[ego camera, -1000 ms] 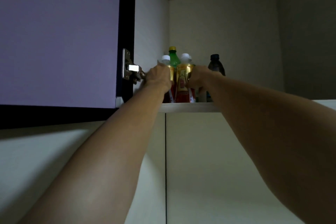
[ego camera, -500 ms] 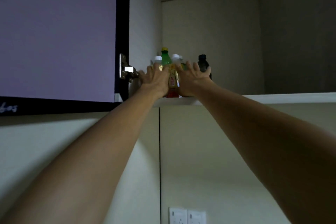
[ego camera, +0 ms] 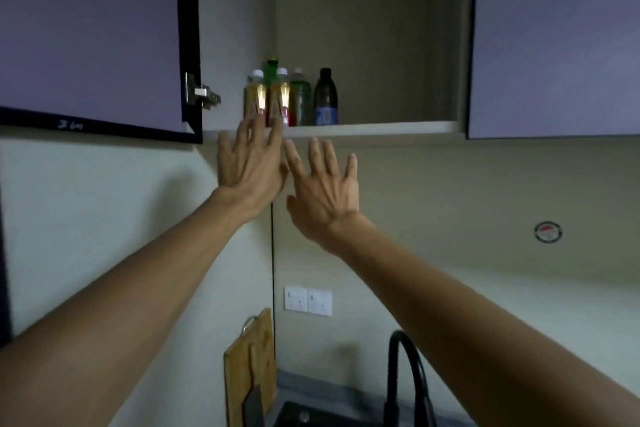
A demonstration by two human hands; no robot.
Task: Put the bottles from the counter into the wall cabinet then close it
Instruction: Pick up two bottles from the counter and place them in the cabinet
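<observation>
The bottles look to be stowed and the closing step is what remains, judging by how things lie: five bottles stand grouped at the left end of the wall cabinet (ego camera: 363,130) shelf, and both hands are below the shelf edge holding nothing.

Going left to right, the open cabinet door (ego camera: 90,28) hangs at the far left, swung out on its hinge (ego camera: 202,96). Just right of the hinge stand two gold-labelled bottles (ego camera: 255,97) with white caps, side by side at the front. Behind them a green bottle (ego camera: 272,71) shows its top, then a second green bottle with a white cap (ego camera: 300,97), then a dark bottle (ego camera: 326,97) with a blue label, furthest right of the group. A second door (ego camera: 554,38) closes off the right side.

The left hand (ego camera: 251,163) has its fingers straight and spread, its tips overlapping the shelf front and the feet of the gold bottles in this view; whether they touch I cannot tell. The right hand (ego camera: 323,184) is likewise spread flat and empty, just beside it and lower.

The next move probably calls for the left hand to reach left, catch the door's edge and swing it shut.

Below: one double wall socket (ego camera: 307,300), one wooden cutting board (ego camera: 249,367), one black tap (ego camera: 408,374).
</observation>
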